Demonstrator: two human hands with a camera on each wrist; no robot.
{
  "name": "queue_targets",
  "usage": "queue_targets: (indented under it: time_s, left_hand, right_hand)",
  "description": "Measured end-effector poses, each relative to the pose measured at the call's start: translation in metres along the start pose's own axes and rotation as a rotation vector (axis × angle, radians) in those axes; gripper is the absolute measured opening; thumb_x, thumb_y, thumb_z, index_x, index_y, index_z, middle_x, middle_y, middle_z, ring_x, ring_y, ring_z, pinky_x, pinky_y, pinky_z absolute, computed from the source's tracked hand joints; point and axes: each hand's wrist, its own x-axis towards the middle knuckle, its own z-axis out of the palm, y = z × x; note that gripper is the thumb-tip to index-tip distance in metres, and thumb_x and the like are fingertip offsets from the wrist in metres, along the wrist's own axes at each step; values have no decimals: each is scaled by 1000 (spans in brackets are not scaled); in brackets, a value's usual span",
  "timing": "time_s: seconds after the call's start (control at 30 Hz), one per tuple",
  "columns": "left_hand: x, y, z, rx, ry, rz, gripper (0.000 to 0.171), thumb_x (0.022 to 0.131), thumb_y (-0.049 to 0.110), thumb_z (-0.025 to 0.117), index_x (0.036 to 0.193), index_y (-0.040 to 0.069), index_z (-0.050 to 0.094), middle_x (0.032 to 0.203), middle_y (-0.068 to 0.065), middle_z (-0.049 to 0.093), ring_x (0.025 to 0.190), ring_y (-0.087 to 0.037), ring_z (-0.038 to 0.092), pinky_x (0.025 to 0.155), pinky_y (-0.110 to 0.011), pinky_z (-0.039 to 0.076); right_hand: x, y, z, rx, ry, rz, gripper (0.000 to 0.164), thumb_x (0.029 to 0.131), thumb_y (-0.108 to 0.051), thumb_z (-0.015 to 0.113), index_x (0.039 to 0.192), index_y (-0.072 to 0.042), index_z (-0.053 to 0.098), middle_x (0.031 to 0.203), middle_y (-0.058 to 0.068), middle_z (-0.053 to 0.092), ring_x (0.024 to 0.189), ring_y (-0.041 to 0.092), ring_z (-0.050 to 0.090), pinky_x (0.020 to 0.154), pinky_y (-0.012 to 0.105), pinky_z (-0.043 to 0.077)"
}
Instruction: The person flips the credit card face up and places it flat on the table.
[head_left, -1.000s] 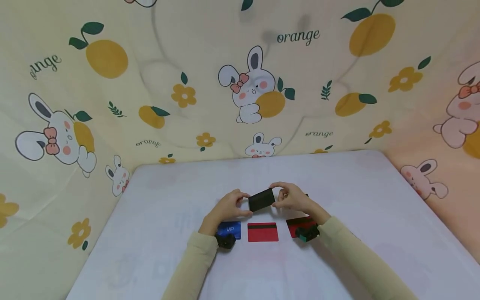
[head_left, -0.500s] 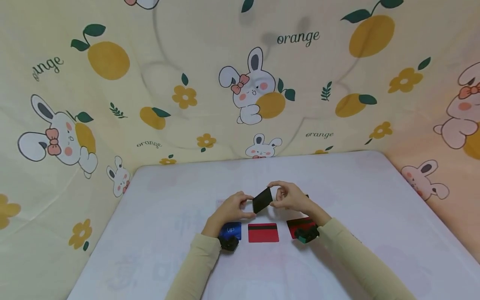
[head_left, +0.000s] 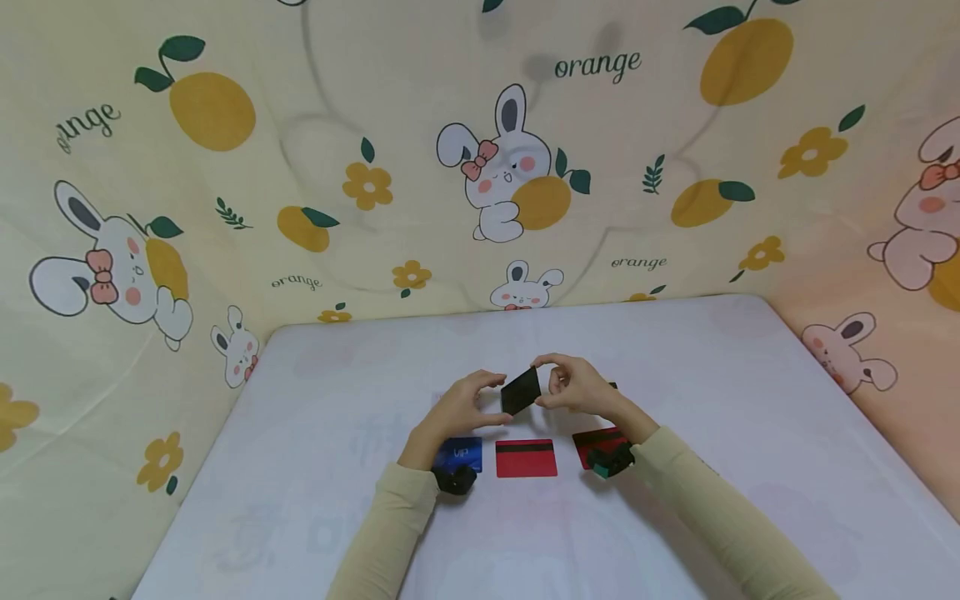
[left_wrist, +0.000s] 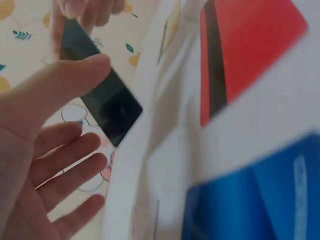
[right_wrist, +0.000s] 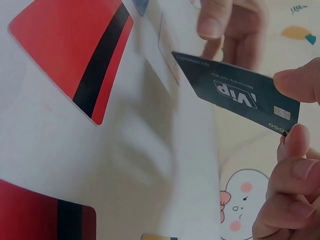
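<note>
A black VIP card (head_left: 521, 392) is held up above the table, tilted, its plain dark side towards the head camera. My right hand (head_left: 581, 387) pinches its right end between thumb and fingertip; in the right wrist view the printed face (right_wrist: 235, 95) shows "Vip" and a chip. My left hand (head_left: 459, 408) is around the card's left end, thumb and fingers spread. In the left wrist view its thumb (left_wrist: 82, 72) overlaps the card while the other fingers stand apart from it. Below lie a blue VIP card (head_left: 461, 455) and a red card (head_left: 526, 468) with a black stripe.
A second red striped card (head_left: 588, 450) lies at the right, partly hidden by my right wrist camera (head_left: 611, 460). Behind my left hand shows a pale card (head_left: 437, 398), mostly covered. A patterned cloth (head_left: 420, 100) hangs behind the white table (head_left: 315, 467).
The black card has turned from a broad, flatter slant to a steeper one. My left fingers, at the card's left corners before, have spread a little away from it.
</note>
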Motion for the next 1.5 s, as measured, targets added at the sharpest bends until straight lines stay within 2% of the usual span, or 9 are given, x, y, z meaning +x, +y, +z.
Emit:
queue_targets:
  time_s: [0.13,0.37,0.73,0.9,1.07,1.33,1.5]
  left_hand:
    - [2,7,0,-29,33,11,69,76,27,82,134,1,54,135,-14,60,126,-29,57,106,-45,45]
    - [8,20,3,-49,95,62,69,75,21,83,134,1,54,135,-16,60,129,-30,55,107,-45,44]
    - [14,29,12,-41,165,142,63,75,17,83,130,-1,57,129,-16,63,122,-28,60,104,-41,47]
    - [14,30,13,-56,173,143,61,75,15,82,128,0,58,126,-15,65,120,-27,61,103,-40,48]
    - [15,30,13,-92,169,113,60,75,14,82,129,2,59,126,-15,65,120,-27,61,103,-41,48]
    - [17,26,12,-139,206,171,58,75,11,82,127,-1,59,123,-17,66,116,-28,64,99,-40,51]
    - [16,24,10,-208,216,173,59,74,10,82,128,-1,59,123,-18,66,114,-30,64,98,-40,52]
  right_hand:
    - [1,-1,2,-69,8,-12,55,72,-8,79,122,-1,57,62,-3,49,49,2,41,48,21,36]
    - [-1,-3,2,-148,31,-30,52,72,-11,80,119,-1,59,62,-2,52,51,5,42,49,21,37]
    - [-5,-7,2,-172,39,-60,50,73,-12,80,117,-1,59,63,0,53,53,4,43,55,22,38]
    - [-5,-6,2,-173,37,-64,51,72,-10,80,118,-1,59,63,3,53,53,3,42,56,22,37]
    - [-4,-6,1,-116,25,-53,53,73,-9,80,121,1,58,64,2,53,52,3,42,51,21,37]
    - [-4,-4,-2,85,-16,-13,60,76,-4,78,129,3,52,69,-2,54,52,4,44,47,21,37]
    - [-5,-1,-2,172,-45,15,63,78,-4,77,133,3,48,71,-5,55,52,3,44,47,20,35]
